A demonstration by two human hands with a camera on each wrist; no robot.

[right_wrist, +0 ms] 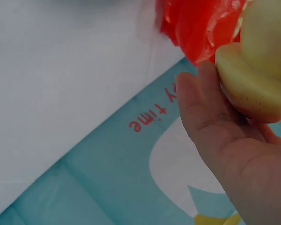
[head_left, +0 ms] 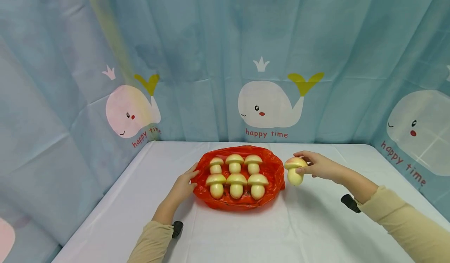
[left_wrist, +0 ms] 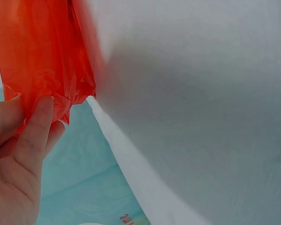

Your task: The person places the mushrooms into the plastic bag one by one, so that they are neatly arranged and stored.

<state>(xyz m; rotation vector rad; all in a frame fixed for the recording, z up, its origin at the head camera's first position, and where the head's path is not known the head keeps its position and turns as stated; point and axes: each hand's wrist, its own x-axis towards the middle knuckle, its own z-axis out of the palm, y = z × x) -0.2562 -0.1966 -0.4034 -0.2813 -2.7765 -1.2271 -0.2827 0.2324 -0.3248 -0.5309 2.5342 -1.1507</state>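
A red plastic bag (head_left: 242,206) lies spread open on the white table, its rim rolled into a bowl shape. Inside stand several toy mushrooms (head_left: 236,190) in two rows, with pale yellow caps and rounded stems. At the bag's left rim, my left hand (head_left: 183,185) pinches the plastic; in the left wrist view its fingers (left_wrist: 35,126) lie against the crinkled edge. Just right of the bag, my right hand (head_left: 320,166) holds another toy mushroom (head_left: 295,179) above the table, cap up. The right wrist view shows that mushroom (right_wrist: 253,89) close up, its cap against the fingers.
The white-covered table (head_left: 246,235) extends on all sides of the bag. Behind it hangs a blue curtain (head_left: 211,59) printed with whales and lettering. Black wrist straps (head_left: 177,228) show beneath both forearms.
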